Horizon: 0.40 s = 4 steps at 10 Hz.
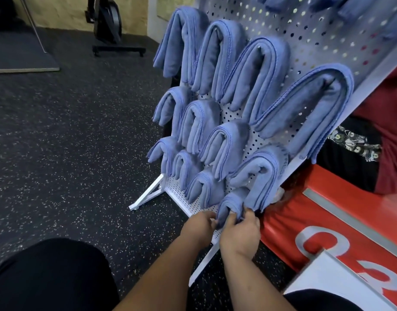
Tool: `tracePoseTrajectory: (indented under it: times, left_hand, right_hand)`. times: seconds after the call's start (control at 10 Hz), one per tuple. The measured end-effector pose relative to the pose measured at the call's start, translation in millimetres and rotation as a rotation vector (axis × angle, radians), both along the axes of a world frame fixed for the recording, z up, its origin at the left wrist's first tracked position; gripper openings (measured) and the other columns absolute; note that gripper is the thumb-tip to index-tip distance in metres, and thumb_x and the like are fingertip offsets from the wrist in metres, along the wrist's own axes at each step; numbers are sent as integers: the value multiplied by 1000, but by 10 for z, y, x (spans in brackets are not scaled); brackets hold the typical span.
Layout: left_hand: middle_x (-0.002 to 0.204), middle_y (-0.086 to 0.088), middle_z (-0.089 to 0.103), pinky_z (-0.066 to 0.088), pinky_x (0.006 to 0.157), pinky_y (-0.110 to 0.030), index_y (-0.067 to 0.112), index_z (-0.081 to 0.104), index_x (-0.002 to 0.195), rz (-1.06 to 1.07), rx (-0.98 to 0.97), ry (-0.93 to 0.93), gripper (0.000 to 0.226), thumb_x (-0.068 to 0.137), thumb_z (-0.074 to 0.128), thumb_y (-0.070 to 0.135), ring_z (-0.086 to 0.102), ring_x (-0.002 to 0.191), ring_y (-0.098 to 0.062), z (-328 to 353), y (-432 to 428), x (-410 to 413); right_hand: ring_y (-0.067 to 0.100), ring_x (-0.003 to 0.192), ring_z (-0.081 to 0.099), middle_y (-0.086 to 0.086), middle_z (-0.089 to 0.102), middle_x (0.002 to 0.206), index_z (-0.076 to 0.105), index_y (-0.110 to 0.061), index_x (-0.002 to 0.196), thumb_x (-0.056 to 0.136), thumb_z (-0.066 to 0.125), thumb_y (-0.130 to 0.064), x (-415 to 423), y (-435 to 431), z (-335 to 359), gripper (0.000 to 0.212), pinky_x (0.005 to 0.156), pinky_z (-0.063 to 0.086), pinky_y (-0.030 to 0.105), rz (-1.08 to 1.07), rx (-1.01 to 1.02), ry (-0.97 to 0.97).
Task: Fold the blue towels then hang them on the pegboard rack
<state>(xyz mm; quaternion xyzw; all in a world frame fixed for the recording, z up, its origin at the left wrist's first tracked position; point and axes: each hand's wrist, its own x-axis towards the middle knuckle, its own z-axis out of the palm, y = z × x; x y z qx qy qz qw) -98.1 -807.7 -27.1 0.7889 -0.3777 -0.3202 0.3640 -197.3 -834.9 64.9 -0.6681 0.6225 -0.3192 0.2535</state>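
Observation:
A white pegboard rack (309,34) leans back at the right, with several folded blue towels draped over its pegs in rows. At the lowest row, nearest me, a small folded blue towel (232,204) hangs over a peg. My left hand (198,227) pinches its left hanging end. My right hand (240,234) grips its right hanging end with curled fingers. A larger folded towel (260,176) hangs just above and right of it, touching it.
The rack's white foot brace (148,194) stands on dark speckled rubber floor (69,142). A red padded block (327,221) lies right of the rack, with a white box (341,286) near it. An exercise machine (108,25) stands at the back. My dark-clothed knee (49,277) is at the lower left.

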Motion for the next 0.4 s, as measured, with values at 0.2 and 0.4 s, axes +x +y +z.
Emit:
tracePoseTrajectory:
  times: [0.2,0.4]
  left_hand:
    - [120,-1,75,54,99,-37,38,58,142,-48,105,-78,43,99,60,46,68,116,-26,49,217,-12]
    - [129,-3,72,56,99,-41,31,65,122,-213,316,-227,45,85,55,54,67,118,-31,33,497,86]
  right_hand:
    - [42,119,58,16,53,139,57,-16,145,98,69,-27,-43,117,64,49,94,49,46,35,58,-45]
    - [44,131,49,22,45,147,43,-19,158,97,71,-36,18,420,219,70,102,47,49,-7,199,-11]
